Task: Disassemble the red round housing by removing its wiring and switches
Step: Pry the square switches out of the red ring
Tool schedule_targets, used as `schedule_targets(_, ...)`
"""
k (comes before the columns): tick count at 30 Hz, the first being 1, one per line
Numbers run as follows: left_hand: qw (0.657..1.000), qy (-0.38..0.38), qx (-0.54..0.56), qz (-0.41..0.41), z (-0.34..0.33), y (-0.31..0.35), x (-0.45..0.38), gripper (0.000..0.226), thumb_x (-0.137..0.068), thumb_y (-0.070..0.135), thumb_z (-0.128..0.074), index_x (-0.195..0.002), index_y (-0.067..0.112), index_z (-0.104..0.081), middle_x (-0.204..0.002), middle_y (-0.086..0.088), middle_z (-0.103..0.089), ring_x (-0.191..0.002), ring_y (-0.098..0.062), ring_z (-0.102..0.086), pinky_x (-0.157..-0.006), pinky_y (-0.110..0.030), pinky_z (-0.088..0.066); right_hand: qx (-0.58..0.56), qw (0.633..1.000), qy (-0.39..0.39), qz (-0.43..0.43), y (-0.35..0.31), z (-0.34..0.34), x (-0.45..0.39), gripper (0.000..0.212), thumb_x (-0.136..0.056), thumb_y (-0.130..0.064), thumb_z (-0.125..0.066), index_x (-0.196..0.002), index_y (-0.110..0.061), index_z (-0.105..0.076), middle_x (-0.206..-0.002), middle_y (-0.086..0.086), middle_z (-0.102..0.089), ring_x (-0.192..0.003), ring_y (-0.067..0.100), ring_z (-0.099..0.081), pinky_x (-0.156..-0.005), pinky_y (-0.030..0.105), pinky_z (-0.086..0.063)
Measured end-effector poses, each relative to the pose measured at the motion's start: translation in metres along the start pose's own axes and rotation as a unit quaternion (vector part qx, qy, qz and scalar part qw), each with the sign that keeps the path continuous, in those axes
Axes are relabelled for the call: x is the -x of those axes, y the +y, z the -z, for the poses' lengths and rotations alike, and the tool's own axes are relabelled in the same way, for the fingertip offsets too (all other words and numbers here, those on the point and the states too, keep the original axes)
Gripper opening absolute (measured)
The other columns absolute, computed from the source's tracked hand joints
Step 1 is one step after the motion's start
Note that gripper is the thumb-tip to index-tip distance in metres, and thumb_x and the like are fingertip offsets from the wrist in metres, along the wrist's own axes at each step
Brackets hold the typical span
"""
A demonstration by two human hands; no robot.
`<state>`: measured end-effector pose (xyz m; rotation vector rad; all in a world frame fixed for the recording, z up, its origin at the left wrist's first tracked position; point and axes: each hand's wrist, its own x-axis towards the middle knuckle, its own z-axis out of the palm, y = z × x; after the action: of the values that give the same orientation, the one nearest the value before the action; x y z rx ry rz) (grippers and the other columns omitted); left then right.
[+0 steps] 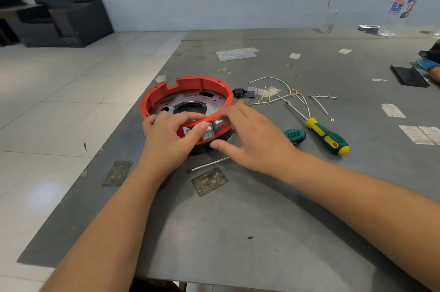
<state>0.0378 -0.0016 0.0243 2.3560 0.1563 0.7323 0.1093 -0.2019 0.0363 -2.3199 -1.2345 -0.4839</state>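
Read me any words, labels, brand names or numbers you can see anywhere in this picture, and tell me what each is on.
No text is legible.
Clear plastic bottle: blue, red and white label, print too blurred to read.
White rocker switches on the red round housing: faint marks, too small to read.
White stickers on the grey table: unreadable.

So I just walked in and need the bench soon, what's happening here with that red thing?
A person is taking apart a red round housing on the grey table. Both hands are at its near wall: the left hand steadies the rim with its thumb by the grey switches, and the right hand works at them with its fingertips. The switches still sit in the wall. A bundle of white wires already lies loose beside the housing, near a yellow-green screwdriver.
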Motion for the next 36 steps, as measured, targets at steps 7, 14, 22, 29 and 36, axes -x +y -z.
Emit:
schedule_targets(7, 1.0, 0.006, 0.008, -0.029, 0.0, -0.003, 0.0, 0.019, -0.093, 0.055, -0.057, -0.107, 0.055, -0.069, -0.083, 0.019, -0.052, -0.106, 0.026, -0.029, -0.1, -0.033, -0.025, -0.037, 0.997, 0.064, -0.018, -0.018, -0.025, -0.013, 0.039, -0.086, -0.046, -0.074, -0.11, -0.018, -0.061, -0.108, -0.003, -0.055, -0.087, 0.015, -0.06, -0.069, 0.03, -0.053)
schedule_targets(14, 0.999, -0.017, -0.003, -0.038, 0.003, 0.002, -0.003, 0.035, -0.103, 0.047, -0.033, -0.104, 0.058, -0.066, -0.102, 0.052, -0.055, -0.107, 0.008, -0.044, -0.101, -0.016, -0.012, -0.079, 0.99, 0.112, -0.026, -0.022, -0.032, -0.009, 0.027, -0.087, -0.031, -0.074, -0.105, -0.016, -0.061, -0.102, -0.002, -0.057, -0.078, 0.014, -0.06, -0.065, 0.035, -0.057)
schedule_targets(22, 0.998, 0.0, -0.005, -0.062, 0.001, 0.0, 0.001, 0.037, -0.097, 0.036, -0.045, -0.125, 0.05, -0.065, -0.112, 0.033, -0.063, -0.118, 0.01, -0.042, -0.105, -0.03, -0.018, -0.193, 0.97, 0.139, -0.057, -0.018, -0.026, -0.002, 0.026, -0.082, -0.017, -0.075, -0.105, -0.019, -0.062, -0.097, -0.01, -0.054, -0.081, 0.006, -0.057, -0.071, 0.016, -0.049)
schedule_targets(29, 0.982, 0.001, -0.066, -0.177, 0.0, 0.002, 0.005, 0.037, -0.091, 0.036, -0.068, -0.128, 0.035, -0.066, -0.135, 0.021, -0.056, -0.135, -0.011, -0.042, -0.11, -0.028, -0.018, -0.362, 0.911, 0.141, -0.141, -0.016, -0.012, 0.001, 0.024, -0.087, -0.014, -0.074, -0.107, -0.023, -0.064, -0.108, -0.007, -0.066, -0.084, 0.015, -0.07, -0.073, 0.03, -0.059)
schedule_targets(36, 0.984, 0.019, -0.075, -0.163, -0.001, 0.004, 0.004, 0.036, -0.089, 0.053, -0.067, -0.115, 0.029, -0.074, -0.129, 0.016, -0.061, -0.128, -0.016, -0.047, -0.103, -0.043, -0.027, -0.297, 0.947, 0.096, -0.078, -0.01, -0.006, 0.004, 0.026, -0.092, -0.015, -0.072, -0.118, -0.018, -0.069, -0.114, -0.008, -0.064, -0.089, 0.012, -0.07, -0.079, 0.026, -0.058)
